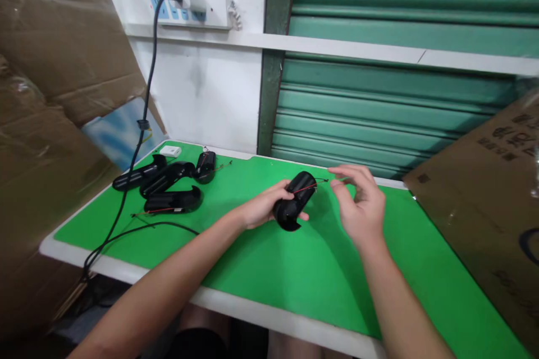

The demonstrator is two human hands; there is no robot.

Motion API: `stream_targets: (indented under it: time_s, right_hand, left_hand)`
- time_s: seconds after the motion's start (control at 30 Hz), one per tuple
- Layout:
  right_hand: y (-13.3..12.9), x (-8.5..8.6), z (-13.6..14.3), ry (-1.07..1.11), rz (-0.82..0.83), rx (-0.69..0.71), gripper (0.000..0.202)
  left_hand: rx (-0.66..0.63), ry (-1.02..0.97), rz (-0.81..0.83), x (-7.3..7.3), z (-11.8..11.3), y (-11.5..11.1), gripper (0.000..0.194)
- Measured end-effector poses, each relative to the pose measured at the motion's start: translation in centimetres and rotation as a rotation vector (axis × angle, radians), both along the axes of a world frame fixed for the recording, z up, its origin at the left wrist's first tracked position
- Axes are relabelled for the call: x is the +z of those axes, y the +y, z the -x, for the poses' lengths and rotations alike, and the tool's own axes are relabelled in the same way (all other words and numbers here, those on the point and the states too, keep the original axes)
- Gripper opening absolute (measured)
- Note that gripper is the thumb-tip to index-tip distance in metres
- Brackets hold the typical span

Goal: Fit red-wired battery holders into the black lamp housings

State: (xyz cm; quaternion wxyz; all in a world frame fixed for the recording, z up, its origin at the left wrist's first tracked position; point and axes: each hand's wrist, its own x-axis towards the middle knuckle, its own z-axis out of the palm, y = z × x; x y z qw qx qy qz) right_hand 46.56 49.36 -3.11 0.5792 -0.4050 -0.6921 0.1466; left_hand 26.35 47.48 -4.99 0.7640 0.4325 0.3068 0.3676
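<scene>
My left hand (pixel 261 206) is wrapped round a glossy black curved plastic housing (pixel 301 186), holding it just above the green tabletop. The housing has a rounded, hooked lower end and tilts up to the right. From its upper side thin red and black wires (pixel 310 185) stick out to the right, with a small dark tip. My right hand (pixel 362 206) hovers beside that tip, thumb and fingers curved and apart. No contact between the right fingertips and the wires can be seen. Part of the housing is hidden behind my left fingers.
Several similar black housings (pixel 172 201), some with wires, lie on the green table (pixel 252 269) at left, near a small white box (pixel 170 151). A black cable (pixel 148 90) runs from a wall power strip (pixel 197 10) across the table's left side. Cardboard (pixel 484 196) stands on both sides.
</scene>
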Motion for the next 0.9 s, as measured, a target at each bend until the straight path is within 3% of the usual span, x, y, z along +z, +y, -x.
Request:
stream_targets:
  time_s: [0.2,0.43,0.6,0.8,0.9]
  right_hand:
    - [0.1,0.1,0.5,0.089,0.373,0.069,0.033]
    - [0.9,0.4,0.1,0.192,0.612,0.176,0.044]
    - [0.3,0.4,0.5,0.242,0.481,0.204,0.035]
    - [-1.4,0.6,0.9,0.06,0.396,0.476,0.041]
    - [-1.3,0.7,0.7,0.036,0.303,0.339,0.044]
  left_hand:
    - [0.08,0.05,-0.124,-0.3,-0.5,-0.5,0.042]
    - [0.012,0.121,-0.199,-0.1,-0.2,-0.8,0.046]
    - [-0.022,0.171,-0.196,-0.4,-0.7,-0.9,0.057]
    - [0.044,0.174,-0.151,-0.7,-1.6,-0.8,0.066]
    - [0.106,0.117,-0.074,-0.6,-1.7,-0.7,0.063]
